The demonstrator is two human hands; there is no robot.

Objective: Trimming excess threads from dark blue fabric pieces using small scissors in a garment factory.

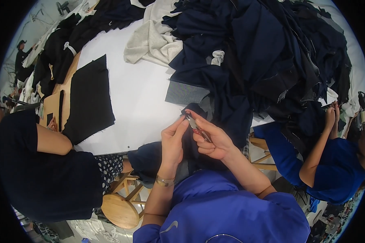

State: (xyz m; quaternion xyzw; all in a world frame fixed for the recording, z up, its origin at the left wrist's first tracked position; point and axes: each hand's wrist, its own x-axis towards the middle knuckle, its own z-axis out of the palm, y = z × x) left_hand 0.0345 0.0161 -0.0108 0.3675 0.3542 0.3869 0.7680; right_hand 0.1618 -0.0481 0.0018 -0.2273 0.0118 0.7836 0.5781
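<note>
My right hand (pixel 215 141) is closed around small thread snips (pixel 197 129) with red on the handle and metal blades. The blade tips point up toward my left fingertips. Thumb and finger of my left hand (pixel 172 141) are pinched on the edge of a dark navy garment piece (pixel 198 108), right beside the blades. More of this dark cloth hangs below my hands toward my lap. Whether the blades touch a thread is too small to make out. Just beyond my fingers lies a grey fabric piece (pixel 186 92).
A large heap of navy cloth (pixel 263 48) covers the far right of the white table (pixel 136 101). Light grey cloth (pixel 154 42) and a black fabric panel (pixel 91 97) lie left of it. People sit close on both sides; a wooden stool (pixel 121 210) stands at lower left.
</note>
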